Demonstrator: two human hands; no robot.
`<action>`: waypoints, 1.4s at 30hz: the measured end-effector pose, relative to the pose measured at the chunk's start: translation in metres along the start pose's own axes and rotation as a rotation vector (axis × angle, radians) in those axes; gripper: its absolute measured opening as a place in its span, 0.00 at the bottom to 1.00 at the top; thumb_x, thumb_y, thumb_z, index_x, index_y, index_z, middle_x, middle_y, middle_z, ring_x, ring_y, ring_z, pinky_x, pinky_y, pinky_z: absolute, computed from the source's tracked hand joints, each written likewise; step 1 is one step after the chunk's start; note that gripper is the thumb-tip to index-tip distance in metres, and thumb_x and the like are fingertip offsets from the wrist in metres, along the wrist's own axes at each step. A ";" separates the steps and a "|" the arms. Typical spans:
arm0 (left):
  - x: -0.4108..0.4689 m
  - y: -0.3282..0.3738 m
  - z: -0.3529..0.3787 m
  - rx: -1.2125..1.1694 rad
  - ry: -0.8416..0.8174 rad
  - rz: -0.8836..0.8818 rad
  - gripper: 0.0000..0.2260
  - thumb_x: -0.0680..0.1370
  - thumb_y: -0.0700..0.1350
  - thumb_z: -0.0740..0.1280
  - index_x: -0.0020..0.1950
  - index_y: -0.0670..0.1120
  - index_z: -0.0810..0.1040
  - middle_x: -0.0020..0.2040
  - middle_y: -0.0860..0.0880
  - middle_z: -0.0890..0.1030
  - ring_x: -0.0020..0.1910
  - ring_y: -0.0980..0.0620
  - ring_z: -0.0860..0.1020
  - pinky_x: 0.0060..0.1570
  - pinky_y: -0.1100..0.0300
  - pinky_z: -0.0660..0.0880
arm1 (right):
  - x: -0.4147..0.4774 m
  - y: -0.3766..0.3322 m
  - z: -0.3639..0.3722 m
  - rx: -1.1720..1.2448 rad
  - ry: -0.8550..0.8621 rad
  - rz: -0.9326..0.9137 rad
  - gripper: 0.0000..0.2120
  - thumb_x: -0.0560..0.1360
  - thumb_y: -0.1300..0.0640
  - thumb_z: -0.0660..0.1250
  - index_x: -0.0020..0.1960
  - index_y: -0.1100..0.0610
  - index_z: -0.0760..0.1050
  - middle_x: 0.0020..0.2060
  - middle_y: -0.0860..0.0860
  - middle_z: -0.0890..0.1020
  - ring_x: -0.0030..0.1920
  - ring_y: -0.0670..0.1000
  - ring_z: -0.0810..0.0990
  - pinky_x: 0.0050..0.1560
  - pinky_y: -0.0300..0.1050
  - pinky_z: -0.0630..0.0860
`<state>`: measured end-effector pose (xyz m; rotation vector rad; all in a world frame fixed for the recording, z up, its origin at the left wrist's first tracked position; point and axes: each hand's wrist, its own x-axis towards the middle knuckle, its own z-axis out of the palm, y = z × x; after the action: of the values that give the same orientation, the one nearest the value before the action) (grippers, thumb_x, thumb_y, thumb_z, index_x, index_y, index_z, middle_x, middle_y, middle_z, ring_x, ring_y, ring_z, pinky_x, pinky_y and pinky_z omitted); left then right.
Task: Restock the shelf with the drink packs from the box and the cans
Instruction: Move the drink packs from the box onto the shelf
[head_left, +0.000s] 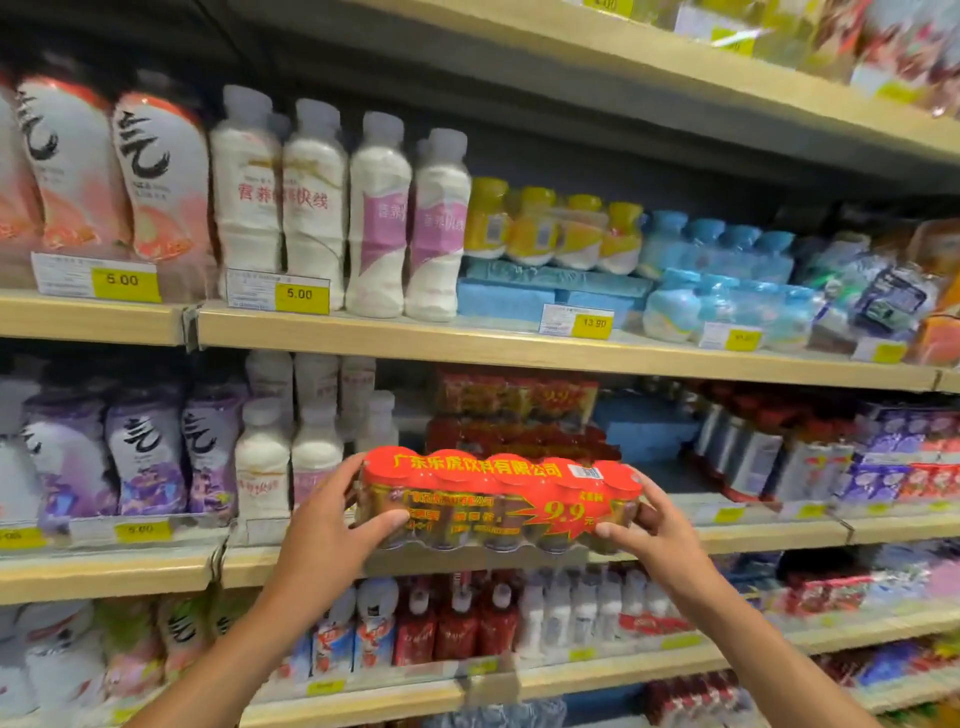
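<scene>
The shelving fills the view in four wooden tiers, each edge carrying yellow price tags. On the upper full tier, white bottles stand at 11 o'clock from the frame's centre, with yellow-capped packs and blue packs running toward 2 o'clock. On the tier below, purple bottles occupy the 9 o'clock side; a stack of red packs sits just below centre, with cans to its 3 o'clock.

The pack is a shrink-wrapped row of red-capped bottles, printed with yellow characters and a "9.9" price burst. It is held level in front of the third tier's edge, directly at 6 o'clock of the stacked red packs. Whether its base touches the shelf edge cannot be told.

The person's left hand clamps the pack's left end, thumb across the front face, fingers wrapped behind. The right hand clamps the right end, thumb on the front lower corner, fingers curled around the side. Both forearms rise from 6 o'clock.
</scene>
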<state>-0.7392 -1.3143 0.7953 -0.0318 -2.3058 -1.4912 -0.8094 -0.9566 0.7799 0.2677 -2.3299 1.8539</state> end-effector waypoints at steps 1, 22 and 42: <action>0.016 0.000 0.012 0.004 0.018 0.010 0.26 0.72 0.51 0.76 0.59 0.72 0.68 0.58 0.70 0.73 0.55 0.69 0.72 0.60 0.60 0.70 | 0.017 0.002 -0.008 -0.018 0.011 -0.021 0.37 0.62 0.52 0.82 0.68 0.46 0.74 0.53 0.52 0.86 0.57 0.54 0.83 0.56 0.54 0.80; 0.203 -0.001 0.130 0.374 0.186 -0.210 0.31 0.77 0.55 0.70 0.76 0.47 0.65 0.72 0.43 0.72 0.70 0.39 0.71 0.69 0.45 0.67 | 0.255 0.043 -0.048 -0.295 0.052 -0.015 0.21 0.63 0.51 0.81 0.53 0.53 0.78 0.49 0.51 0.85 0.52 0.56 0.83 0.57 0.59 0.79; 0.198 0.002 0.134 0.357 0.162 -0.138 0.32 0.77 0.52 0.70 0.77 0.49 0.59 0.72 0.45 0.72 0.70 0.41 0.71 0.67 0.49 0.68 | 0.240 0.036 -0.039 -0.536 0.058 -0.024 0.34 0.70 0.43 0.75 0.71 0.53 0.69 0.67 0.53 0.77 0.66 0.58 0.76 0.63 0.52 0.74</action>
<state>-0.9630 -1.2328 0.8157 0.3391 -2.4419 -1.0745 -1.0513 -0.9213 0.8097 0.1672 -2.6476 1.1407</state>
